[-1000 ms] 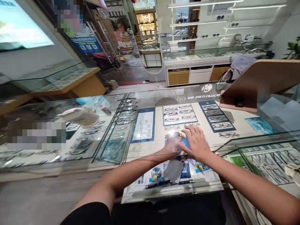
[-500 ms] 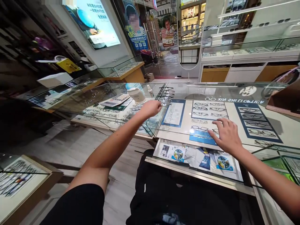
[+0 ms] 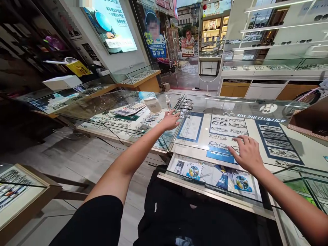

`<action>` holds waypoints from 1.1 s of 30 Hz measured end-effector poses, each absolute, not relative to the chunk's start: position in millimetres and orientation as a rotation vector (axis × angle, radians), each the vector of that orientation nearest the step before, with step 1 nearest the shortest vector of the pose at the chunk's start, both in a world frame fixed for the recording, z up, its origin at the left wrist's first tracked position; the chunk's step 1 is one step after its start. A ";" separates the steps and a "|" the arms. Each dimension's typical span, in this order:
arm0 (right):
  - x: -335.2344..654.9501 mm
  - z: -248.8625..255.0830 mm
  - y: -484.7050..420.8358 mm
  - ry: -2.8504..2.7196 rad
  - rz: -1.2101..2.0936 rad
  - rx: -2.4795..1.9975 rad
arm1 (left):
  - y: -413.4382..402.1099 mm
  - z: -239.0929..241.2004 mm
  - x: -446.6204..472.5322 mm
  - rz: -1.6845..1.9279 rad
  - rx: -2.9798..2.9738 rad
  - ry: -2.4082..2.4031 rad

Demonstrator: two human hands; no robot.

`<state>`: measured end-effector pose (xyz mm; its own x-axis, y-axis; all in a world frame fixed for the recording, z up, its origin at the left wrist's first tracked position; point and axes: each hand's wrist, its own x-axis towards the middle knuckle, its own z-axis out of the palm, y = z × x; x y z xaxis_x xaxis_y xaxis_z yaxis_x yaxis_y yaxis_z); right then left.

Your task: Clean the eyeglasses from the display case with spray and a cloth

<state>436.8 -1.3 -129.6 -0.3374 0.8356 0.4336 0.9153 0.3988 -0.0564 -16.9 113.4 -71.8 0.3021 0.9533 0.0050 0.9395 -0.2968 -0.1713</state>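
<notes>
My left hand (image 3: 171, 120) is over the glass counter (image 3: 215, 104), its fingers loosely stretched out and apart. Just beyond its fingertips lies a row of eyeglass frames (image 3: 185, 106) on the glass; whether the fingers touch them I cannot tell. Nothing shows in that hand. On the right, my right hand (image 3: 247, 152) has its fingers spread, bent lightly at or just above the glass, and holds nothing. Under the glass below it are more eyeglasses (image 3: 217, 144) and a blue card (image 3: 220, 155).
Near my left hand stand a small spray bottle (image 3: 168, 101), a white container (image 3: 153, 104) and a calculator (image 3: 131, 108). A drawer (image 3: 212, 191) with leaflets is pulled out before my body. At the right edge sits a brown box (image 3: 311, 118).
My left hand has gone from closed to open, its fingers now extended beside the eyeglass frames. The right hand stays nearly in place. The view has tilted up slightly.
</notes>
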 end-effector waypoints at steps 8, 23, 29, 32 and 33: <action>437.7 -132.0 0.1 -2.265 -0.284 -1.504 | 108.6 -66.3 -12.9 0.078 -2.460 -1.748; 437.3 -130.2 0.8 -2.277 -0.311 -1.541 | -58.1 19.8 23.1 0.152 -3.276 -1.461; 437.9 -129.0 0.6 -2.285 -0.323 -1.551 | -48.3 -49.0 39.4 0.452 -3.431 -1.371; 437.2 -127.8 0.1 -2.289 -0.320 -1.557 | -29.0 -89.6 39.5 0.592 -3.306 -1.463; 437.0 -127.4 0.0 -2.292 -0.319 -1.558 | -21.7 -101.6 39.3 0.628 -3.256 -1.504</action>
